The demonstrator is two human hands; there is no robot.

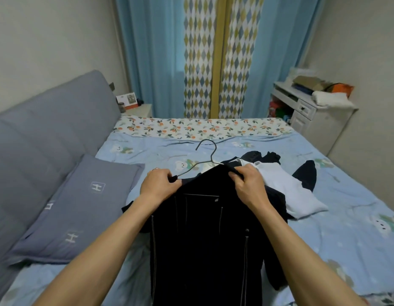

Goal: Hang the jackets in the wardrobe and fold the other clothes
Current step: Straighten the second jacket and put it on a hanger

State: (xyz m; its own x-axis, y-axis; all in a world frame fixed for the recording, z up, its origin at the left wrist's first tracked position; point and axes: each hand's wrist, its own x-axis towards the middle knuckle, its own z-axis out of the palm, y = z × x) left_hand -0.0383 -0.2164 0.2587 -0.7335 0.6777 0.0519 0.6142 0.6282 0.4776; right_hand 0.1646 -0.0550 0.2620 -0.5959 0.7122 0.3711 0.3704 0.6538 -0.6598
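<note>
A black jacket [204, 244] with silver zips hangs in front of me over the bed, partly on a metal wire hanger [208, 151] whose hook points away from me. My left hand [158, 184] grips the hanger's left end together with the jacket's shoulder. My right hand [249, 180] pinches the jacket's collar or right shoulder edge by the hanger's right arm. Behind the jacket on the bed lie a white garment [288, 191] and dark clothes [306, 173].
The bed [346, 206] has a light blue sheet with bear prints. A grey pillow [81, 206] and padded grey headboard [41, 133] are on the left. Blue and patterned curtains [213, 56] hang behind. A white desk [313, 111] with clutter stands at the right.
</note>
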